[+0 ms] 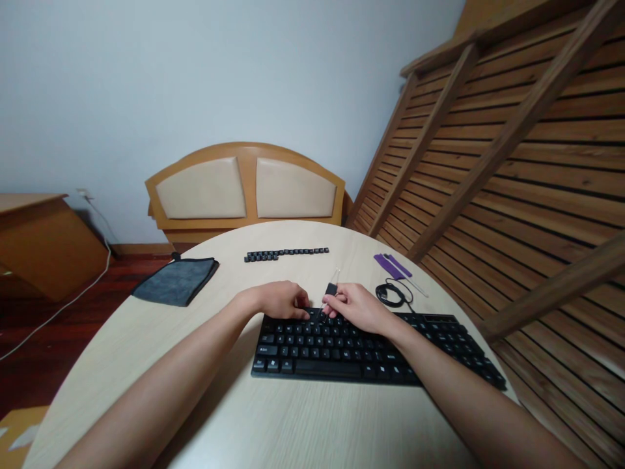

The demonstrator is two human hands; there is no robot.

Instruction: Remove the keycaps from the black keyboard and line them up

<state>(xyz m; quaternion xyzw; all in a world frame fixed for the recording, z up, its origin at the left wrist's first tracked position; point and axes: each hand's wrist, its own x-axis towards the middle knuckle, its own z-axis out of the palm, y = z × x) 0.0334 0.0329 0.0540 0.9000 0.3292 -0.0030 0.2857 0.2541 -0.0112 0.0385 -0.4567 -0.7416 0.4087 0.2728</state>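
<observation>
A black keyboard (322, 355) lies on the round table in front of me. My left hand (283, 301) is at its upper left part, with bent fingers by the back edge and the thumb over the keys, gripping it. In my right hand (356, 305), thumb and fingers are closed on a wire keycap puller (332, 288) with a black middle. Its lower wires point down to the upper row of keys, between the two hands. Whether they hook a keycap is too small to tell. Removed black keycaps (286, 253) lie in two rows farther back.
A coiled black cable (390, 294) lies behind the keyboard at right, near purple pieces (390, 266) and a thin rod (417, 286). At left is a dark grey cloth pouch (176, 281). The pale table (224, 417) has a curved edge; wooden slats (488, 195) lean at right.
</observation>
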